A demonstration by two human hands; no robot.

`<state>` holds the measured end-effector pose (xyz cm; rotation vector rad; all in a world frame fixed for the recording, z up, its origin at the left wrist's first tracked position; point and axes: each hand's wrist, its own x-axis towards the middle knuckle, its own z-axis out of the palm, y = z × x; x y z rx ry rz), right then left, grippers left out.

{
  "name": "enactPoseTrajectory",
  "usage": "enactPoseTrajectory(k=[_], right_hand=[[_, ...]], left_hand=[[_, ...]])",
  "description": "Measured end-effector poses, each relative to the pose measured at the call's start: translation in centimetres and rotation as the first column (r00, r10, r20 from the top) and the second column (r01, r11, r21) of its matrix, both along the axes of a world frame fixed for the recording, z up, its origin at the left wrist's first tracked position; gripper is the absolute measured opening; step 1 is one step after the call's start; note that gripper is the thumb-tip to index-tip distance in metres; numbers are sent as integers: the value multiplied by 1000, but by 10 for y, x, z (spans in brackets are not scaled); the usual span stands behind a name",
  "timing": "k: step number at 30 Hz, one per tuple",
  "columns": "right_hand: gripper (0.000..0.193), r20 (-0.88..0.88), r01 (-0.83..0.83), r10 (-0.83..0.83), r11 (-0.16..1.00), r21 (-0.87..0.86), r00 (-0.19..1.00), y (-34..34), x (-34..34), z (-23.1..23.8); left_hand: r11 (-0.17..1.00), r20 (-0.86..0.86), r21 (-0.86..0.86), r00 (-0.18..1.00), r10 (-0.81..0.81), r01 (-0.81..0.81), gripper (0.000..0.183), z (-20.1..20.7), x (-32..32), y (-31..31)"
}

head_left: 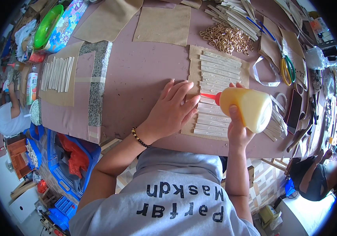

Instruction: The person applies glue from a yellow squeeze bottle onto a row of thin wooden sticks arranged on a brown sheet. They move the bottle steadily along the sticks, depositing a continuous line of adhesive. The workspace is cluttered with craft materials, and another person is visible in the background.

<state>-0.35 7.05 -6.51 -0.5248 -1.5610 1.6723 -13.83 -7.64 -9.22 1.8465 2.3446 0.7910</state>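
My right hand [240, 124] grips a squeeze glue bottle [251, 105], translucent with yellowish contents. The bottle is tipped on its side, and its red nozzle [211, 96] points left over a row of pale flat strips [219, 74]. These strips lie side by side on a tan leather sheet [194, 59], with shiny glue-like spots on several of them. At the left edge of that sheet my left hand [173, 105] rests with fingers spread, holding nothing. Its fingertips are close to the strips and the nozzle tip.
A pile of gold metal links [225, 38] lies beyond the sheet, near loose pale strips [235, 17]. Scissors [286, 67] and a dark phone [295, 108] are at right. Leather pieces [162, 24] lie at the back. Another strip bundle [57, 74] is at left; a blue basket [68, 185] stands below.
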Motion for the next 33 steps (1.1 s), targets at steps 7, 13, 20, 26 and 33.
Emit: enactPoseTrajectory(k=[7,13,20,26,33], right_hand=[[54,4,62,-62,995,77,998,11,18,-2],[54,25,181,-184,979,92,983,23,36,-2],[50,4,245,-246,966,85,969,34,52,-2],[50,-11,293,-293,954,72,956,40,62,-4],[49,-11,260,-260,962,90,966,32,54,0]], left_hand=[[1000,3,7,1000,-4,4,35,-3,0,-1],[1000,-1,-6,1000,-2,2,35,-2,0,-1],[1000,-9,-16,1000,2,-2,36,-2,0,0],[1000,-20,-31,1000,-5,4,36,-4,0,0],[999,-29,-37,1000,-5,4,35,-2,0,-1]])
